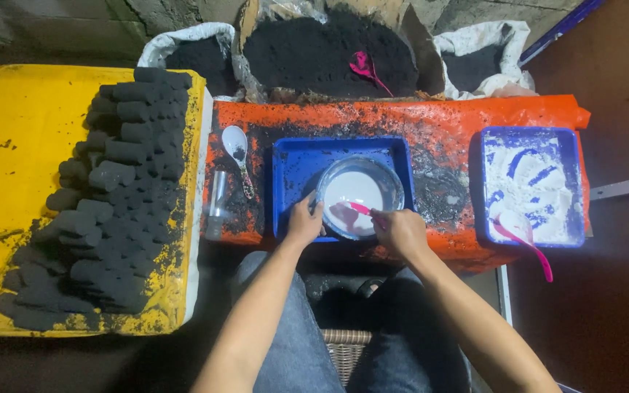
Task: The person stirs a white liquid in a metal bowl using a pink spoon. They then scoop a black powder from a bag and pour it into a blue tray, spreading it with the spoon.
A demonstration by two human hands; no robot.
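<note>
A round metal bowl point(394, 182) of white liquid sits inside a blue tray point(293, 164) on an orange-covered surface point(438, 120). My left hand point(303, 222) grips the bowl's near-left rim. My right hand point(400, 229) holds a pink spoon point(362, 209) whose tip dips into the white liquid. Both forearms reach up from the bottom of the view over my blue-jeaned lap.
A second blue tray point(485, 182) with white powder and a pink scoop point(522, 236) lies at the right. A white spoon point(236, 142) and a clear tube point(216, 204) lie left of the bowl's tray. Black cylindrical briquettes point(118, 196) pile on a yellow sheet point(16, 145). Sacks of black powder point(314, 51) stand behind.
</note>
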